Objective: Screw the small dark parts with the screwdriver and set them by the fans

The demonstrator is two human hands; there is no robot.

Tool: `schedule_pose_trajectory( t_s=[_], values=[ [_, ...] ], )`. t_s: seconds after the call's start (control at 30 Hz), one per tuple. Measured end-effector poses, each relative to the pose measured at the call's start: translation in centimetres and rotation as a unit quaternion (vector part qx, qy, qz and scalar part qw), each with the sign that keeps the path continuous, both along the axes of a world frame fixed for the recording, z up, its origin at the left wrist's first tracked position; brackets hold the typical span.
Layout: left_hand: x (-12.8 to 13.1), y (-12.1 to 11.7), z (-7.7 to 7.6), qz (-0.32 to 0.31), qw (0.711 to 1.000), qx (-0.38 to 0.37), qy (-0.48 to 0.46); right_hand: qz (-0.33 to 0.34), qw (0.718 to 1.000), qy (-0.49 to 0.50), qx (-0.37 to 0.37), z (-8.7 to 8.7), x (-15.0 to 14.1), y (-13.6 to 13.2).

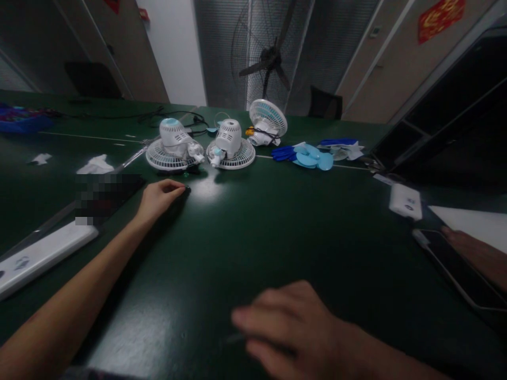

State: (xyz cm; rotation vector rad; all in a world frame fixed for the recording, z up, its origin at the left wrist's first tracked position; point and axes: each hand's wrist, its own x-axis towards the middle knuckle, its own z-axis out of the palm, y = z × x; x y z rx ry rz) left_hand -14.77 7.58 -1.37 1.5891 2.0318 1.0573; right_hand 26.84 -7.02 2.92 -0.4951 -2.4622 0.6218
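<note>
My left hand point(160, 196) is stretched forward over the green table, thumb and fingers pinched together at a small dark piece point(187, 189). Just beyond it, a white fan head point(174, 150) lies with its grille down and its motor housing up. A second white fan head point(230, 148) lies beside that one in the same way. My right hand point(297, 327) is near the front of the table, blurred, its fingers curled together. A faint thin streak shows by its fingertips; what it is I cannot make out.
A third fan point(269, 119) stands tilted behind. Light blue fan blades point(312, 157) and blue gloves point(284, 153) lie to its right. A white power bank point(406, 201) and a phone point(463, 269) beside another person's hand point(475, 250) are at right. A long white case point(47, 253) lies left.
</note>
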Motion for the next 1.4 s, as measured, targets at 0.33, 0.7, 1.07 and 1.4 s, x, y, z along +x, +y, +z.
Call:
schedule_pose_trajectory(
  t_s=[0.33,0.7,1.07,1.4],
  values=[
    [1.2,0.0,0.8,-0.035,0.989,-0.081,-0.115,-0.163,0.978,-0.069,-0.107,-2.0,1.3,6.8],
    [9.5,-3.1,1.6,-0.339,0.938,-0.054,-0.041,-0.164,0.979,-0.064,-0.1,-2.2,1.2,6.7],
    [15.2,-7.4,1.7,-0.486,0.873,-0.022,-0.026,-0.147,0.985,-0.042,-0.086,-2.2,1.1,6.4],
    [15.1,-7.3,1.9,-0.501,0.865,-0.018,-0.028,-0.167,0.98,-0.023,-0.108,-1.7,1.0,6.5]
  ],
)
